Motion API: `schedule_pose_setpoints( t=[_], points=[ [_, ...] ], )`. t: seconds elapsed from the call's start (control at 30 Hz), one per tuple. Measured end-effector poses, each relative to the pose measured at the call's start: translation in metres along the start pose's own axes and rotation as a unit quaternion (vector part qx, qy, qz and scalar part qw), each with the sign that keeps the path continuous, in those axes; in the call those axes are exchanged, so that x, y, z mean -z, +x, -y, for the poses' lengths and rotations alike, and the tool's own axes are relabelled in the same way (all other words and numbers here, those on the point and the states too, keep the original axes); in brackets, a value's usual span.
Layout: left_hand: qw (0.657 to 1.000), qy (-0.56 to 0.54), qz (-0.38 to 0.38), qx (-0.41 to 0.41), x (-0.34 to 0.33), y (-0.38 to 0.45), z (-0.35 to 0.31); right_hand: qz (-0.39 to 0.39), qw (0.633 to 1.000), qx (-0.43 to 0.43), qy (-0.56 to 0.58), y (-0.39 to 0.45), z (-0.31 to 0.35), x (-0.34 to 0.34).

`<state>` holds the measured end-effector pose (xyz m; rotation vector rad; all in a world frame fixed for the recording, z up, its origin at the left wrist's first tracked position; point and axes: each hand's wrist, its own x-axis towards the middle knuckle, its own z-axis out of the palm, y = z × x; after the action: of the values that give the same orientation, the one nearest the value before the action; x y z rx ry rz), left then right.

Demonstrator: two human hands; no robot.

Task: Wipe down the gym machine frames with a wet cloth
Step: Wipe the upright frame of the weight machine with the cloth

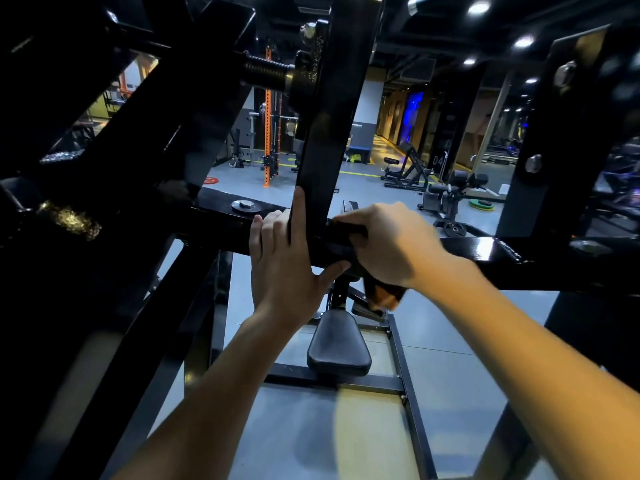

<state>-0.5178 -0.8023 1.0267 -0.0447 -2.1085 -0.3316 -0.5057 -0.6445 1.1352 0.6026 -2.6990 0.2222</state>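
I see my left hand (280,258) laid flat against the black horizontal crossbar (485,251) of the machine frame, fingers straight and close together, index finger running up the near edge of the upright post (332,133), thumb spread out to the right beneath the bar; it holds nothing. My right hand (388,244) sits just to the right of that post, fingers curled over the top of the crossbar and gripping the dark cloth (384,296); most of the cloth is bunched under the palm against the bar, and a brownish corner hangs down below the wrist; the hand is blurred. Below and between my forearms lies the machine's black padded seat (339,348) on its floor frame (401,382); farther off, across the grey floor, stand an orange rack (267,126) at centre left and an incline bench (408,164) at right.
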Motion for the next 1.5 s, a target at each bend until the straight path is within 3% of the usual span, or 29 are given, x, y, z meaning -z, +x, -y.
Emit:
schedule_pose_setpoints(
  t=[0.1,0.2,0.43,0.6,0.7,0.83,0.93,1.07,1.2,1.37,1.5],
  points=[
    [1.0,0.012,-0.002,0.007,0.0,0.0,-0.001,0.012,0.997,-0.054,-0.059,-0.012,-0.019,0.009],
    [1.0,0.011,-0.001,0.003,0.0,-0.001,-0.003,0.006,0.993,-0.11,-0.04,0.015,-0.019,0.0],
    [1.0,0.0,-0.004,0.0,-0.001,-0.001,0.0,-0.006,1.0,0.0,-0.011,-0.004,-0.003,-0.001],
    [1.0,0.01,-0.002,0.002,-0.002,0.0,-0.002,0.014,0.993,-0.115,-0.024,0.017,-0.014,0.001],
    [1.0,0.008,-0.001,0.0,-0.002,-0.001,0.001,0.015,0.995,-0.088,0.052,0.035,0.008,-0.011],
    [1.0,0.005,0.0,-0.004,-0.002,-0.001,0.001,0.045,0.999,-0.027,0.009,0.0,-0.005,0.008],
    [0.999,0.031,-0.007,0.002,-0.003,-0.001,-0.001,0.05,0.993,-0.092,-0.045,-0.005,-0.026,0.015],
    [1.0,0.013,-0.001,-0.004,-0.003,0.0,0.0,0.018,0.99,-0.136,-0.021,0.025,-0.013,-0.005],
    [1.0,0.017,-0.002,-0.007,-0.004,-0.001,0.001,-0.009,0.993,-0.114,0.002,0.029,0.013,-0.014],
    [1.0,0.0,-0.002,-0.006,-0.003,0.0,0.003,-0.034,0.999,-0.019,-0.019,-0.011,0.02,-0.01],
    [1.0,0.025,-0.012,-0.012,-0.003,-0.001,0.002,0.008,0.992,-0.101,-0.071,-0.03,-0.031,0.008]
  ],
)
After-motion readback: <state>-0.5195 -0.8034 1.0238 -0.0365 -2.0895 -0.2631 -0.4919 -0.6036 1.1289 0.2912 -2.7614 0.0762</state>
